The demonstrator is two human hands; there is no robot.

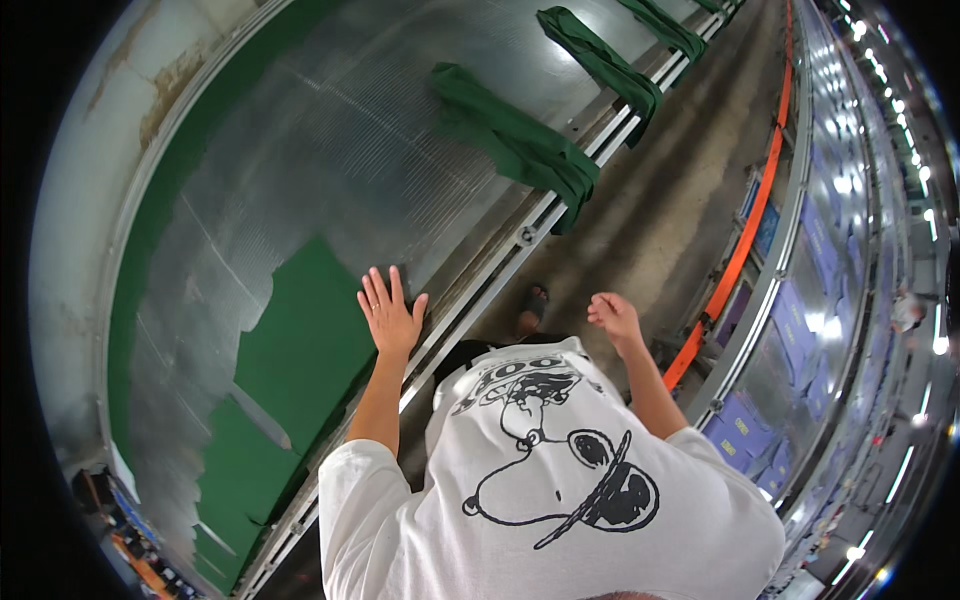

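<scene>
My left hand (pixel 392 318) is open, its fingers spread, above the edge of a long metal table (pixel 330 150). Beside it a green cloth piece (pixel 300 350) lies flat on the tabletop. A grey pointed strip or tool (pixel 262 418) rests on that cloth; its kind is unclear. Over the aisle, to the right of the table, my right hand (pixel 614 318) hangs in a loose fist, and nothing shows in it. Farther along, a bunched green cloth (pixel 520 145) drapes over the table's rail.
More green cloths (pixel 605 65) hang across the rail farther off. A metal rail (pixel 480 285) runs along the table edge. Across the concrete aisle (pixel 650 210), an orange band (pixel 745 240) edges a second long table carrying purple pieces (pixel 740 430).
</scene>
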